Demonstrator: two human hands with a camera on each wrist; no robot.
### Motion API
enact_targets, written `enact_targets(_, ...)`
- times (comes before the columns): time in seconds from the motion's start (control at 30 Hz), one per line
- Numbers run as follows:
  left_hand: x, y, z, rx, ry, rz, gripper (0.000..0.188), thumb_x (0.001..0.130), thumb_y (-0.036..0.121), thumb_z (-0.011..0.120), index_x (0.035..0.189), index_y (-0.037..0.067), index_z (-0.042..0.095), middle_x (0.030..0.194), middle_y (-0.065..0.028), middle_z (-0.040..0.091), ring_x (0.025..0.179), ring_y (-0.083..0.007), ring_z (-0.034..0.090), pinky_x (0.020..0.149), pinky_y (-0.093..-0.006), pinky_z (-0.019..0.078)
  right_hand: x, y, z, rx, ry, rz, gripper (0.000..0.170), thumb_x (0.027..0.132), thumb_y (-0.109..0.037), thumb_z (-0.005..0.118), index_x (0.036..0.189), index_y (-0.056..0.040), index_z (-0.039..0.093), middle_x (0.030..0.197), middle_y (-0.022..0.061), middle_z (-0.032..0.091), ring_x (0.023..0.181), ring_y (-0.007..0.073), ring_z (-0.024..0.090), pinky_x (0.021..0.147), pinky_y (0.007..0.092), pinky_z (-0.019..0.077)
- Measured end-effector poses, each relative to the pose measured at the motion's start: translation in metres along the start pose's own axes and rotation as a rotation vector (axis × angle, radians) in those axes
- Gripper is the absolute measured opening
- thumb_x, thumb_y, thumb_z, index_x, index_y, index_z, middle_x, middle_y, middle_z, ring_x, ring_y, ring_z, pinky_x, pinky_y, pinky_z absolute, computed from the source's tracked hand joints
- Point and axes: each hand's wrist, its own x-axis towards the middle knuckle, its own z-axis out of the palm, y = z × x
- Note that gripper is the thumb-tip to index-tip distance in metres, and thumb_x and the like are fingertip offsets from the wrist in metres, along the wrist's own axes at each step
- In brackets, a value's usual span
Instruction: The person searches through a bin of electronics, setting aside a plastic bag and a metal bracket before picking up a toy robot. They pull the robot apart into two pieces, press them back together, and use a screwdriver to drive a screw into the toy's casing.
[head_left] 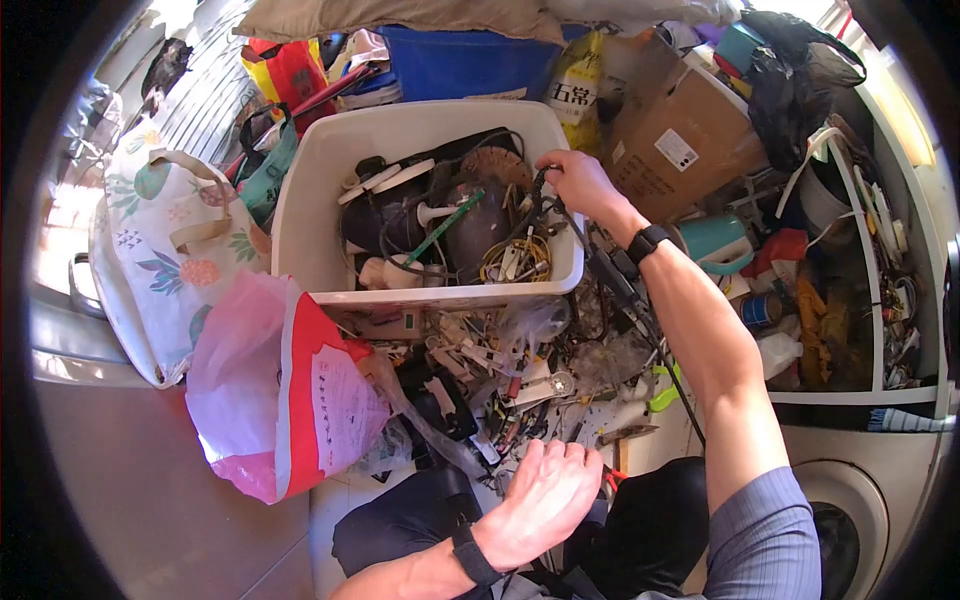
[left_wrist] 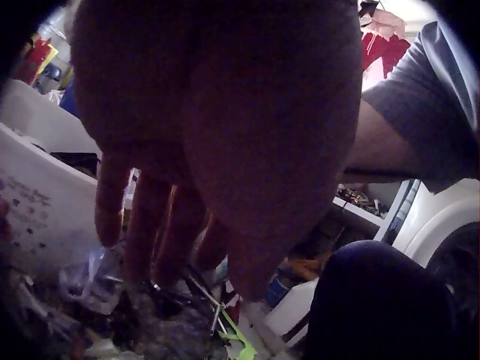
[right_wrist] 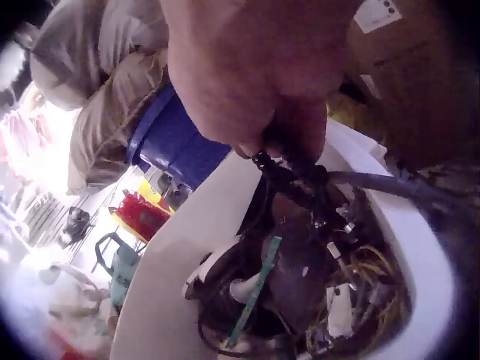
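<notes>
My right hand (head_left: 588, 188) is over the right rim of a white bin (head_left: 430, 297), its fingers pinching a bundle of black cables (right_wrist: 289, 176). One black cord hangs from it over the rim and down outside the bin. Inside the bin are dark appliance parts, a green strip (head_left: 445, 228) and yellow wires (head_left: 518, 262). My left hand (head_left: 548, 500) is held low over my lap, palm down, holding nothing; in the left wrist view its fingers (left_wrist: 150, 225) hang extended and slightly apart.
Loose small parts (head_left: 520, 370) cover the floor before the bin. A pink and red bag (head_left: 335, 400) stands left, a cardboard box (head_left: 680, 140) behind right. A shelf compartment (head_left: 840, 330) and a washing machine (head_left: 850, 500) are on the right.
</notes>
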Motion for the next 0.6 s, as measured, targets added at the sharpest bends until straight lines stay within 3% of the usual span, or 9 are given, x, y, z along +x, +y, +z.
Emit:
enact_targets(0.3,0.004,-0.008,0.001,0.011,-0.008,-0.032,0.020,0.083,0.008,0.066,0.103,0.003,0.063,0.091,-0.0119,0.067,0.089,-0.0301,0.067,0.079,-0.0423,0.0478,0.017,0.011,0.022,0.014,0.039,-0.060,0.027,0.095,-0.017,0.066,0.120,-0.0083,0.075,0.115,0.0231,0.074,0.108,0.0435,0.069,0.094,0.0502,0.0549)
enact_targets(0.47,0.006,-0.009,-0.001,0.008,-0.004,-0.031,0.020,0.084,0.008,0.066,0.103,0.003,0.063,0.091,-0.0118,0.067,0.089,-0.0298,0.067,0.079,-0.0423,0.0481,0.021,0.000,0.025,-0.140,-0.135,-0.127,0.028,0.093,-0.015,0.067,0.118,-0.0031,0.072,0.113,0.0262,0.073,0.109,0.0452,0.067,0.097,0.0519,0.0526)
enact_targets(0.6,0.006,-0.010,-0.001,0.012,0.016,-0.023,0.020,0.084,0.008,0.066,0.103,0.002,0.064,0.090,-0.0115,0.067,0.088,-0.0293,0.067,0.078,-0.0420,0.0480,0.018,0.004,0.029,-0.200,-0.126,-0.256,0.027,0.091,-0.013,0.067,0.115,-0.0027,0.072,0.112,0.0256,0.073,0.110,0.0459,0.067,0.096,0.0526,0.0526)
